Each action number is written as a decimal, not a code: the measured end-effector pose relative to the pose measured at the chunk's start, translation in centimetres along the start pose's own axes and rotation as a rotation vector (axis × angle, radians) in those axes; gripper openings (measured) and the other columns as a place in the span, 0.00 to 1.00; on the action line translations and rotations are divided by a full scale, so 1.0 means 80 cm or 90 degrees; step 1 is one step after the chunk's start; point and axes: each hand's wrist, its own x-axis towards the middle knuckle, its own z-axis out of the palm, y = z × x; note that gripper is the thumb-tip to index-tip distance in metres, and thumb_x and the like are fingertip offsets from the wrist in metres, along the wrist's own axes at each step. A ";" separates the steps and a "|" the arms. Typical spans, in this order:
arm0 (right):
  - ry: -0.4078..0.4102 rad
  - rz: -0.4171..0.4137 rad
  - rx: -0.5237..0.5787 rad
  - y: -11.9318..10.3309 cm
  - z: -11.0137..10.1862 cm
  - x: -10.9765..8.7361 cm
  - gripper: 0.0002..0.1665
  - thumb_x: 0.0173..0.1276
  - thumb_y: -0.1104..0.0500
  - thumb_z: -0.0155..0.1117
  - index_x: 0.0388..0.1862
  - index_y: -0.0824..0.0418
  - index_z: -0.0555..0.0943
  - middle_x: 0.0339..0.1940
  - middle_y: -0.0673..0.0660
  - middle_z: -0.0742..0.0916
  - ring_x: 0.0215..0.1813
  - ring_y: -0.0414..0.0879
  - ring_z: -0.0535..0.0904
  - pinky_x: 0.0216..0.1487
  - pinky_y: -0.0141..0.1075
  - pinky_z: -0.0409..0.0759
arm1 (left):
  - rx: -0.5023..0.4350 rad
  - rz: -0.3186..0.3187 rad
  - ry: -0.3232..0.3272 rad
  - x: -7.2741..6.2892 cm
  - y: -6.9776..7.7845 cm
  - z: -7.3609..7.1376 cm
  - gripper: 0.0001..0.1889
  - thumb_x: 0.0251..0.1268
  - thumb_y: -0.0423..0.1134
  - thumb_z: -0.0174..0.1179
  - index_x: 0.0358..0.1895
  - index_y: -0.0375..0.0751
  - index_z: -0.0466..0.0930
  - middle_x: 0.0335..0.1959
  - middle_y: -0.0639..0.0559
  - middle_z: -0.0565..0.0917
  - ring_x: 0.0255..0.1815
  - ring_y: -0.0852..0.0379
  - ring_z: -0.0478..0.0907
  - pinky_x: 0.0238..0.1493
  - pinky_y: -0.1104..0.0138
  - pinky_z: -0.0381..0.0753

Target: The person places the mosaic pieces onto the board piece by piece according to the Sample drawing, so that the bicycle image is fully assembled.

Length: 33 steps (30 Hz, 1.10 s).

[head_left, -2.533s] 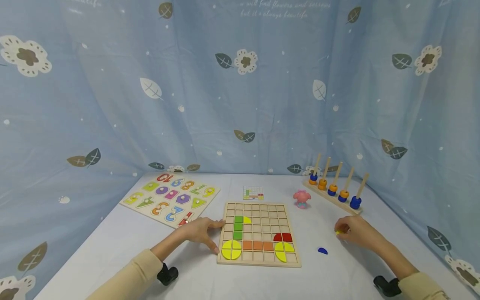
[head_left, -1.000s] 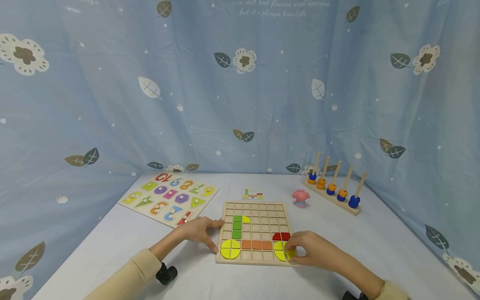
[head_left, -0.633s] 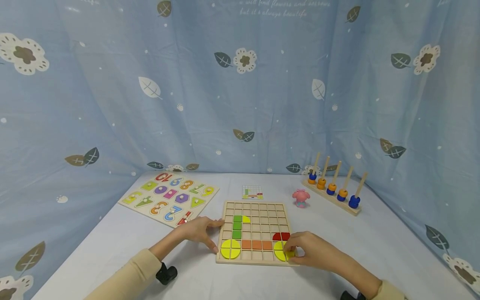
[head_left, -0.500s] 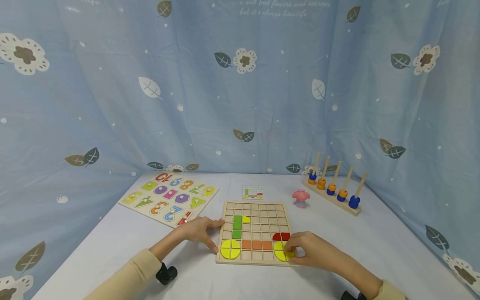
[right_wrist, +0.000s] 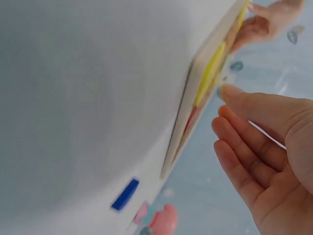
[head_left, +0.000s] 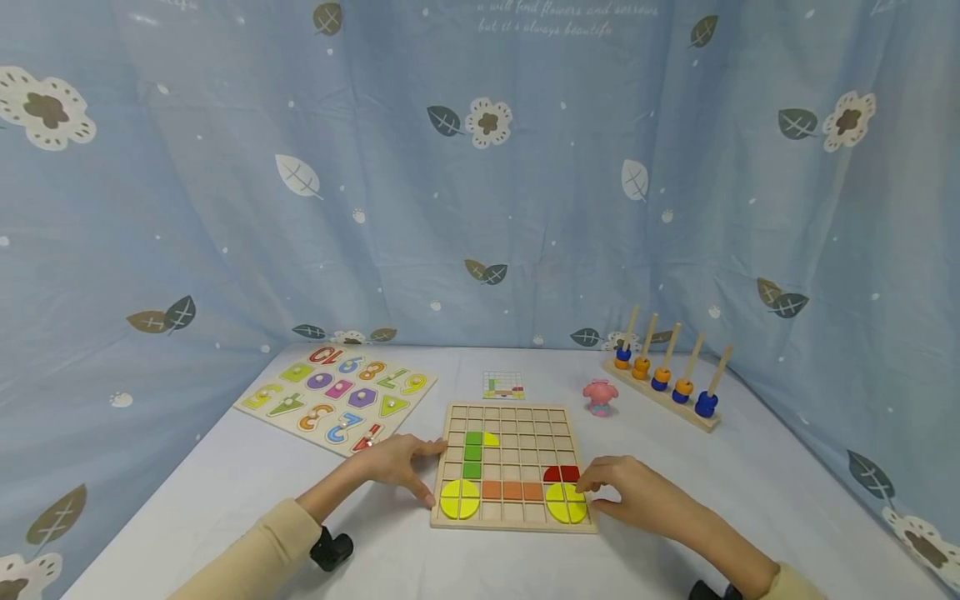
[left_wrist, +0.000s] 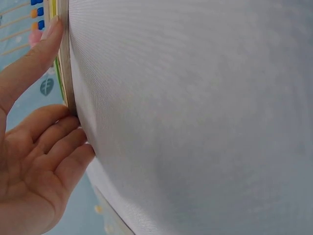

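A wooden grid board lies on the white table. Its lower left and lower right corners each bear a yellow circle made of quarter pieces. Orange squares run between the circles, with green squares at the left and red pieces at the right. My left hand rests on the board's left edge, thumb and forefinger spread along it. Just over the right circle's edge is my right hand, its fingers relaxed and holding nothing. A blue half-round piece lies on the table, hidden in the head view.
A small pattern card lies behind the board. To its right stand a pink figure and a peg stacker with blue and orange beads. A number puzzle lies at the back left. A patterned blue curtain hangs behind.
My right hand has brought a yellow quarter piece from the table at the right to the board's lower right circle and let go of it. My left hand stays at the board's edge.
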 end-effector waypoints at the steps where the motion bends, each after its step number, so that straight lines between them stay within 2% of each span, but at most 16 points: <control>1: 0.007 0.004 -0.005 0.001 -0.002 -0.003 0.12 0.56 0.65 0.73 0.39 0.54 0.86 0.36 0.42 0.84 0.37 0.36 0.77 0.41 0.35 0.83 | -0.001 0.001 0.000 0.000 0.000 0.000 0.47 0.42 0.45 0.78 0.69 0.34 0.66 0.69 0.40 0.67 0.69 0.42 0.65 0.68 0.49 0.64; 6: 0.012 0.015 -0.016 0.013 -0.008 -0.018 0.13 0.56 0.66 0.73 0.40 0.55 0.86 0.36 0.44 0.84 0.37 0.38 0.78 0.39 0.37 0.83 | -0.003 0.003 0.000 0.000 -0.001 0.000 0.47 0.42 0.45 0.78 0.69 0.34 0.66 0.69 0.40 0.67 0.69 0.41 0.65 0.68 0.49 0.64; 19: -0.008 0.065 -0.049 0.048 -0.016 -0.048 0.13 0.55 0.69 0.72 0.37 0.54 0.85 0.35 0.41 0.83 0.38 0.37 0.79 0.40 0.37 0.83 | -0.007 0.004 0.005 -0.001 0.000 0.000 0.47 0.42 0.45 0.78 0.69 0.34 0.67 0.69 0.40 0.67 0.69 0.41 0.64 0.68 0.49 0.64; 27: -0.033 0.038 -0.035 0.063 -0.020 -0.054 0.19 0.55 0.74 0.67 0.34 0.49 0.83 0.38 0.39 0.83 0.41 0.38 0.78 0.44 0.42 0.83 | -0.006 0.003 0.006 -0.001 -0.001 0.001 0.47 0.41 0.45 0.78 0.68 0.35 0.67 0.69 0.41 0.68 0.69 0.42 0.65 0.67 0.49 0.64; 33: -0.043 0.031 -0.019 0.071 -0.021 -0.053 0.19 0.57 0.76 0.65 0.37 0.52 0.85 0.38 0.42 0.85 0.42 0.42 0.81 0.44 0.41 0.84 | -0.006 0.002 0.004 0.000 -0.001 0.001 0.47 0.41 0.45 0.78 0.68 0.34 0.67 0.69 0.41 0.68 0.69 0.42 0.65 0.67 0.50 0.64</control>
